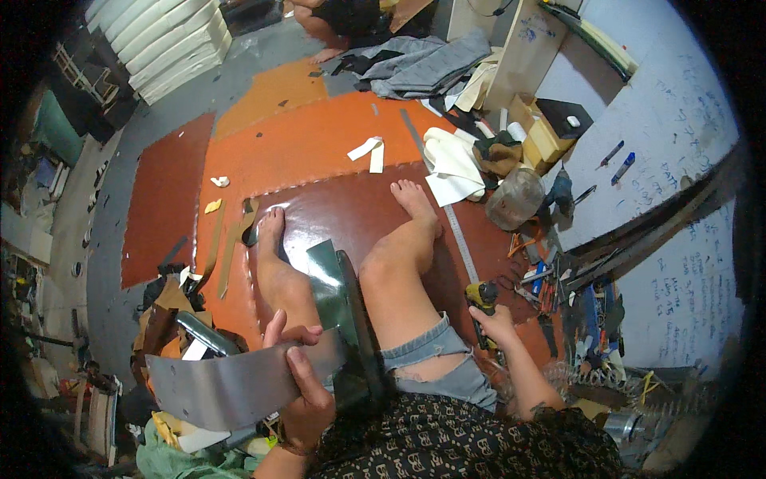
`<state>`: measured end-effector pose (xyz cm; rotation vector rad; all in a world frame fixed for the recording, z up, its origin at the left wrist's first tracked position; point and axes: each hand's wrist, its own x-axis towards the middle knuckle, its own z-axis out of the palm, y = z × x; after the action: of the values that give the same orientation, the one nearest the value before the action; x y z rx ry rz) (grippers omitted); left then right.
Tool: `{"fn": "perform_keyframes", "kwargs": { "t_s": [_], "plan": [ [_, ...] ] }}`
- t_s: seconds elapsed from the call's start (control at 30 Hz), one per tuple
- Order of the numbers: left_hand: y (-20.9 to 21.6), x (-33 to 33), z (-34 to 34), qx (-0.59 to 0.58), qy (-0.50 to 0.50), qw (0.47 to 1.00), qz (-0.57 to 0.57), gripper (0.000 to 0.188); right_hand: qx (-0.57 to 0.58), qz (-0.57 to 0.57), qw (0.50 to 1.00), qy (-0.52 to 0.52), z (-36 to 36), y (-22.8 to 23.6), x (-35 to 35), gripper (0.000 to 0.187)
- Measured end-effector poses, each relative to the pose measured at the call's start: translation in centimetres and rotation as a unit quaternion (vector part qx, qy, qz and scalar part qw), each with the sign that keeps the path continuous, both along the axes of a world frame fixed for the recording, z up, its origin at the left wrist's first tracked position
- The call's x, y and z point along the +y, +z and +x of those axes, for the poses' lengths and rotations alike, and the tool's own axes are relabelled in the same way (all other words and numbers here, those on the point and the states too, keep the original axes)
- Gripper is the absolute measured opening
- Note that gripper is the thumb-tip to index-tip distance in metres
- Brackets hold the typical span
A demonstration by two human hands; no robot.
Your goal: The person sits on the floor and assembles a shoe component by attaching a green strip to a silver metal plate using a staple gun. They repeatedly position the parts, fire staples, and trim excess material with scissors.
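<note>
My left hand (307, 391) grips a curved grey strip (223, 387) by its right end, thumb in front and some fingers raised behind. The strip looks smooth and stiff, with small holes near its edges. Between my bent legs rests a dark green, glossy padded piece (361, 319), with a flat green flap (323, 267) beside its upper end. Beside my right thigh, my right hand (496, 323) is closed round a yellow-and-black power tool (482, 295); its exact kind is unclear, as the fingers cover part of it.
Brown sheet material (335, 191) and orange sheet material (295, 132) cover the floor. To the right lie a long ruler (461, 243), a clear jar (515, 199), several hand tools (546, 279) and a coiled hose (574, 379). Scraps (163, 319) crowd my left. Another person's foot (327, 54) shows far ahead.
</note>
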<state>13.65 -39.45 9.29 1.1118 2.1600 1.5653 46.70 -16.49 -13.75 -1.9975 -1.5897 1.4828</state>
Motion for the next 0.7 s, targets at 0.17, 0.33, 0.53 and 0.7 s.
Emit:
{"fn": "perform_keyframes", "kwargs": {
  "t_s": [0.17, 0.33, 0.53, 0.7],
  "plan": [
    [0.8, -1.1, 1.6, -0.019, 0.017, 0.999, -0.031, 0.049, -0.095, 0.013, 0.992, 0.076, -0.7, -3.3, -1.0, 0.053],
    [1.9, -1.5, 2.3, -0.002, -0.021, 0.999, -0.033, 0.051, -0.209, 0.049, 0.965, 0.148, -3.4, -5.4, -2.2, 0.06],
    [0.8, -0.5, 1.9, 0.036, -0.153, 0.988, -0.014, 0.058, -0.065, 0.054, 0.981, 0.175, 1.5, -15.7, -2.6, 0.053],
    [2.7, -0.5, 0.4, 0.177, -0.205, 0.949, -0.159, 0.062, 0.025, -0.143, 0.988, 0.058, -1.3, -15.4, -3.7, 0.054]
  ]
}}
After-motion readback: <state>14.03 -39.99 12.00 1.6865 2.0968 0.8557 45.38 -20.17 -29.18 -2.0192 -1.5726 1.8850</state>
